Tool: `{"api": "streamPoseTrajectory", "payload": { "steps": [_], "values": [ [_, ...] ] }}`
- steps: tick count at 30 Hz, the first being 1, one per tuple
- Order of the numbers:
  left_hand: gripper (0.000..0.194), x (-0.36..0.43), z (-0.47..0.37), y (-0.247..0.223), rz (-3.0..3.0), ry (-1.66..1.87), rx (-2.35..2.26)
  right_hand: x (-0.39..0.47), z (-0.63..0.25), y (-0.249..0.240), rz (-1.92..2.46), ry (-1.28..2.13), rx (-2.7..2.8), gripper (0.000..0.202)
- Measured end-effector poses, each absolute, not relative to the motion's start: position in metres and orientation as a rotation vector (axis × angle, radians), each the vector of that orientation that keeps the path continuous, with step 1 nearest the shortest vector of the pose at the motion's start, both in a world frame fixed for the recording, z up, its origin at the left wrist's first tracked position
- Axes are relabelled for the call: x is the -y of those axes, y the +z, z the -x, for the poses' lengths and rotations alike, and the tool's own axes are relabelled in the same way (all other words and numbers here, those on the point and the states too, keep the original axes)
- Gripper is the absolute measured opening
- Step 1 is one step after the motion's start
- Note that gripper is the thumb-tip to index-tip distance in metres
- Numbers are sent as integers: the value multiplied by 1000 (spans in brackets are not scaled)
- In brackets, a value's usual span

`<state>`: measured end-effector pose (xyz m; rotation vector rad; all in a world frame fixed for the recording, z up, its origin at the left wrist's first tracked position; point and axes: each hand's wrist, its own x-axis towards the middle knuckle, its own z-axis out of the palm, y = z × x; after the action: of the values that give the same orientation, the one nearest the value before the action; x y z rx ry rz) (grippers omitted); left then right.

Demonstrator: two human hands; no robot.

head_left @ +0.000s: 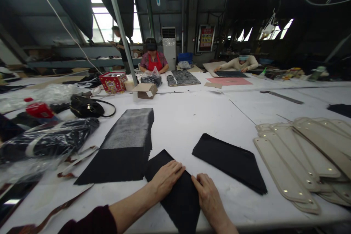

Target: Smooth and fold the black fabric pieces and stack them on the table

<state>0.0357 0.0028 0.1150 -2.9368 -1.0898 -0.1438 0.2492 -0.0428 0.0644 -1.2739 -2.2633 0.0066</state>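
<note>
A black fabric piece [179, 204] lies slantwise on the white table in front of me. My left hand [168, 178] rests flat across its upper part, fingers stretched out along the edge. At the right edge of the same piece, my right hand [207, 193] has its fingers curled in, thumb and fingertips pinching the fabric. To the right sits a neat stack of black fabric pieces [230, 162]. On the left is a longer pile of black fabric pieces [120, 142], its upper part showing a greyish, fuzzy face.
Beige panels with metal studs [287, 164] are heaped at the right. Plastic-wrapped dark goods [52, 139], a black handbag [86, 106] and a red-capped container [41, 111] stand left. Farther back are a small cardboard box [145, 90], a long blade-like tool [282, 97] and co-workers.
</note>
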Motion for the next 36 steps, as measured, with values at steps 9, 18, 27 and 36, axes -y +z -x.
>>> {"api": "streamPoseTrajectory", "payload": {
  "steps": [9,18,27,36],
  "values": [
    [57,8,-50,114,2893,-74,1071,55,-262,69,1271,36,2233,32],
    [59,18,-66,110,2914,-1,1084,71,-272,71,1331,-10,2177,36],
    [63,-7,-27,115,2942,18,1104,82,-279,75,1377,-3,2103,47],
    [14,-33,-21,131,2930,-60,1451,71,-298,65,1293,62,2138,35]
  ]
}}
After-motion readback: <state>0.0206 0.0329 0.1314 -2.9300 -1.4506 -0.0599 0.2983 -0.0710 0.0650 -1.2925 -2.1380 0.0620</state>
